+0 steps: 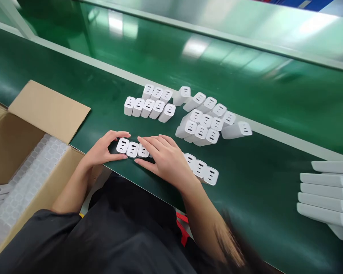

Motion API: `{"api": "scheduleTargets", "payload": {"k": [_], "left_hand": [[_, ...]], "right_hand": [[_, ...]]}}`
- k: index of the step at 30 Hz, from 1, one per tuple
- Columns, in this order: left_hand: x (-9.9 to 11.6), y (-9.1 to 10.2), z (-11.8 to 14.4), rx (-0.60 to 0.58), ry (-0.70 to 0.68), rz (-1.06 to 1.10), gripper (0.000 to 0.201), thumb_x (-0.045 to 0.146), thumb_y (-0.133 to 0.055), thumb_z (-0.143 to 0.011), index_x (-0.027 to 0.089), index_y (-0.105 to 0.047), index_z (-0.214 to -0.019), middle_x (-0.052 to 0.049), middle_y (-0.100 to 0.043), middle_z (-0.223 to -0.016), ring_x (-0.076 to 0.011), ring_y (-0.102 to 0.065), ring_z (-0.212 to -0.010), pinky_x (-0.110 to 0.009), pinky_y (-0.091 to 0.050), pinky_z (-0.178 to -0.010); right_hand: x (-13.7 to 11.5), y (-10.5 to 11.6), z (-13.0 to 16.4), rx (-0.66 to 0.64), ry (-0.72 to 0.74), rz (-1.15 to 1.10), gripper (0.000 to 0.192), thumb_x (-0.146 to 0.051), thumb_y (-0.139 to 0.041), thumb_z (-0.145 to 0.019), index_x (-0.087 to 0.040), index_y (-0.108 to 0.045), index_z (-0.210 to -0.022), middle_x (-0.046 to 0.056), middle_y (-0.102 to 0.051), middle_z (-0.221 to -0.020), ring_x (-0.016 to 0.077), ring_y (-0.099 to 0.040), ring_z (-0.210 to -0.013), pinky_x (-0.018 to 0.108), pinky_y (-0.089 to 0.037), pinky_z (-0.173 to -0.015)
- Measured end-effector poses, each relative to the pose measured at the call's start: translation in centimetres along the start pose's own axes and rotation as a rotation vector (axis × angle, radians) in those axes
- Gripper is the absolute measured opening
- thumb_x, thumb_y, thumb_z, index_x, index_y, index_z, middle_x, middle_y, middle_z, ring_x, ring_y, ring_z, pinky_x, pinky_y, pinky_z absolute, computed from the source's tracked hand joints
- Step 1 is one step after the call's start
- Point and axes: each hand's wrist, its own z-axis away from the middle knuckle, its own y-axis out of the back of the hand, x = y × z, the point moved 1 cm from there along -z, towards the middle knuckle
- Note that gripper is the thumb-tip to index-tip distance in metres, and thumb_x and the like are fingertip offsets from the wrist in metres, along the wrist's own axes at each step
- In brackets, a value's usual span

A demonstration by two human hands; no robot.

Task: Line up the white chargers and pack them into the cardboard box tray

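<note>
From my remote seat, the green desk fills most of my view, with an open cardboard box at its left side and clear plastic packing inside the box. Next in size is the larger cluster of white slotted blocks, past the middle of the desk; its near part is packed in tight rows, while its far blocks lean unevenly. A side stack lies at the right edge, cut off from my view. The smaller cluster stands farther left in two fairly neat rows.

Nearest the person is the front row, the one being worked on. I judge it partly done: three blocks show at each end, roughly aligned, but the middle is hidden from me. The clusters behind it look left to sort.

The right hand lies over that row; I cannot tell whether its fingers press or grip. The left hand curves around the left end, thumb and forefinger apart. Smallest, the dark slots face upward there.
</note>
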Motion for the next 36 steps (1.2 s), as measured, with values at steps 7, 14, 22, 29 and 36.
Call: {"api": "scheduleTargets", "payload": {"k": [7,14,22,29,36], "left_hand": [[0.2,0.1,-0.1,-0.021,0.048,0.013,0.050,0.043,-0.075,-0.084,0.027,-0.060,-0.129,-0.006,-0.065,-0.125,-0.0232,-0.058,-0.114,-0.037,-0.049,-0.098],[0.1,0.0,-0.1,-0.007,0.030,0.015,0.049,0.039,-0.078,-0.082,0.026,-0.061,-0.125,-0.006,-0.066,-0.122,-0.0230,-0.059,-0.112,-0.036,-0.050,-0.096],[0.0,-0.1,-0.2,-0.016,0.011,-0.042,0.046,0.041,-0.074,-0.085,0.026,-0.059,-0.126,-0.006,-0.066,-0.123,-0.0234,-0.060,-0.111,-0.037,-0.051,-0.094],[0.2,-0.5,-0.3,0.004,-0.022,-0.157,0.055,0.044,-0.071,-0.087,0.028,-0.050,-0.135,-0.006,-0.062,-0.132,-0.0250,-0.059,-0.119,-0.039,-0.049,-0.100],[3.0,-1.4,-1.7,-0.004,-0.222,-0.453,0.065,0.050,-0.071,-0.086,0.031,-0.045,-0.142,-0.007,-0.057,-0.143,-0.0303,-0.052,-0.131,-0.048,-0.041,-0.112]], "right_hand": [[-0.1,-0.7,0.1,0.008,-0.033,-0.009,0.049,-0.045,-0.051,-0.099,-0.012,-0.057,-0.134,0.014,-0.070,-0.119,0.0278,-0.063,-0.108,0.046,-0.043,-0.103],[-0.3,-1.0,0.1,-0.009,-0.074,-0.027,0.042,-0.039,-0.050,-0.100,-0.013,-0.060,-0.132,0.013,-0.071,-0.116,0.0268,-0.064,-0.108,0.046,-0.042,-0.106],[0.8,2.1,1.0,-0.062,-0.116,-0.121,0.068,-0.045,-0.058,-0.095,-0.022,-0.033,-0.154,0.012,-0.060,-0.138,0.0295,-0.056,-0.126,0.049,-0.043,-0.109],[2.2,2.5,1.9,-0.147,-0.163,-0.060,0.055,-0.041,-0.063,-0.093,-0.016,-0.050,-0.141,0.013,-0.064,-0.133,0.0307,-0.063,-0.116,0.047,-0.052,-0.097],[1.9,2.5,1.6,-0.167,-0.172,-0.098,0.042,-0.030,-0.058,-0.097,-0.015,-0.055,-0.135,0.012,-0.068,-0.128,0.0282,-0.065,-0.113,0.044,-0.050,-0.096]]}}
